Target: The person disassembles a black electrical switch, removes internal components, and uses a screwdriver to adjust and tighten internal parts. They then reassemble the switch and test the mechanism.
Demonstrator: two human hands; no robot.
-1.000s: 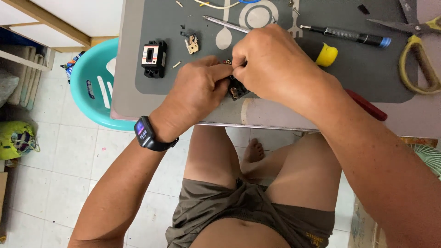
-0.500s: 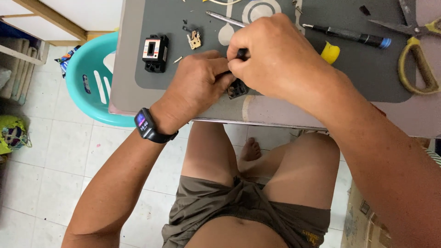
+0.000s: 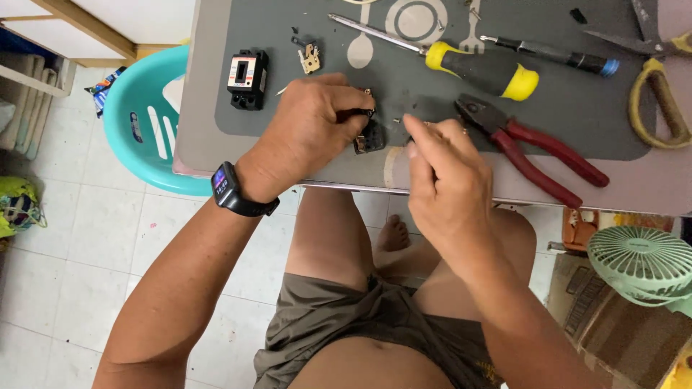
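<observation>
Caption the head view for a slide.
Left hand grips a small black part; right hand pinches a tiny screw beside red pliers.

The left hand (image 3: 310, 130) covers most of a small black part (image 3: 369, 137) (kind unclear); scissors (image 3: 659, 79) cut off.

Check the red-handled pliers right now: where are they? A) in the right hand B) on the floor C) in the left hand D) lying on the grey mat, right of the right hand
D: the red-handled pliers lie untouched on the grey mat, just right of the right hand.
</observation>
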